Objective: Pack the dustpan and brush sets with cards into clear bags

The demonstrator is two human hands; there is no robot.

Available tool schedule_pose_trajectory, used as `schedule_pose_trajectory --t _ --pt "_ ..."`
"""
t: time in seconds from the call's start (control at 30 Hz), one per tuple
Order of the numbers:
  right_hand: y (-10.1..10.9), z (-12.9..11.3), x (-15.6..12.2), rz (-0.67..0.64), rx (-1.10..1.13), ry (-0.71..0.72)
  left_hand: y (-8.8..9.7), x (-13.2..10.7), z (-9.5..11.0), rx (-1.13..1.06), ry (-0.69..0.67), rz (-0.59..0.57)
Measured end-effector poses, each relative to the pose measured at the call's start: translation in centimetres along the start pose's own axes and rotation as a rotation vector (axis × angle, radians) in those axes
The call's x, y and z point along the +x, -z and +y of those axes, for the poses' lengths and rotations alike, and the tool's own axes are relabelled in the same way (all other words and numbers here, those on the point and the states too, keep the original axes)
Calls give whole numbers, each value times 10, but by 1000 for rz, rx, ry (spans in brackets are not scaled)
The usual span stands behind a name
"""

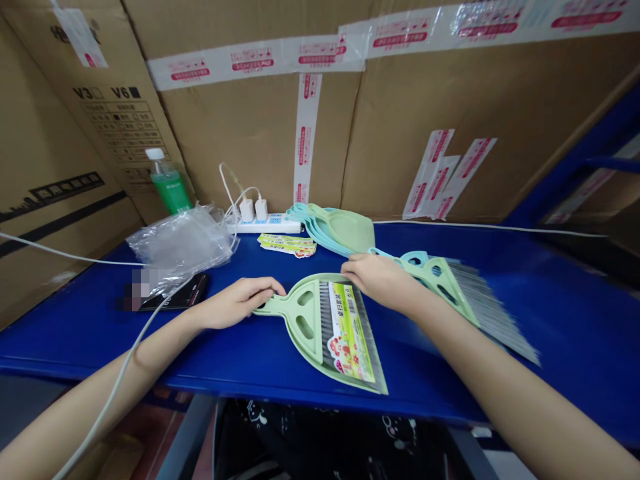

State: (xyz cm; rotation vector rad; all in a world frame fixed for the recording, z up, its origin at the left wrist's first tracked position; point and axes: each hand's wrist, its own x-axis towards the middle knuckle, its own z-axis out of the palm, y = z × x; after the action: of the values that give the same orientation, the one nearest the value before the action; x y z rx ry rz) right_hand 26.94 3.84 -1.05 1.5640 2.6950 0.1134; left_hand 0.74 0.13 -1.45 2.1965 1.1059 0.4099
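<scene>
Dustpan (307,319), pale green with a brush and label inside, lies at centre frame on the blue table (575,327). The left hand (235,303) curls closed round its handle. The right hand (380,280) rests bent fingers on its far edge; whether they grip is unclear. Brushes (470,297) crowd its wrist at right. Stacked dustpans (345,230) sit behind, with plastic bags (180,243) and a phone (175,298) at left.

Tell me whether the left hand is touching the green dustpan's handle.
Touching. The head view shows the left hand with its fingers curled over the handle end of the dustpan, with no gap between them.
</scene>
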Motion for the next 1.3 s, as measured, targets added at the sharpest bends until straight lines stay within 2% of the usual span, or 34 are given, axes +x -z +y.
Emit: schedule_pose_trajectory --t 0.13,0.27,0.33,0.47,0.57,0.73,0.87,1.1,1.3 --pt "-5 2 1 60 49 71 1 1 0 4 19 18" --pt "-13 4 4 117 119 154 4 0 -1 97 38 128" --pt "-14 5 5 123 138 166 6 -1 -3 246 73 220" --pt "-12 3 5 117 168 164 10 -4 -5 681 187 470" --pt "-12 0 6 132 185 176 13 -6 -4 937 222 560" --pt "-18 -1 9 172 196 208 15 -8 -5 1242 310 550" --pt "-20 0 9 162 195 190 18 -9 -7 1321 395 508" --pt "-21 1 9 157 223 177 24 -12 -7 1303 386 505" --pt "-17 1 7 117 239 155 17 -8 -6 1098 227 421"
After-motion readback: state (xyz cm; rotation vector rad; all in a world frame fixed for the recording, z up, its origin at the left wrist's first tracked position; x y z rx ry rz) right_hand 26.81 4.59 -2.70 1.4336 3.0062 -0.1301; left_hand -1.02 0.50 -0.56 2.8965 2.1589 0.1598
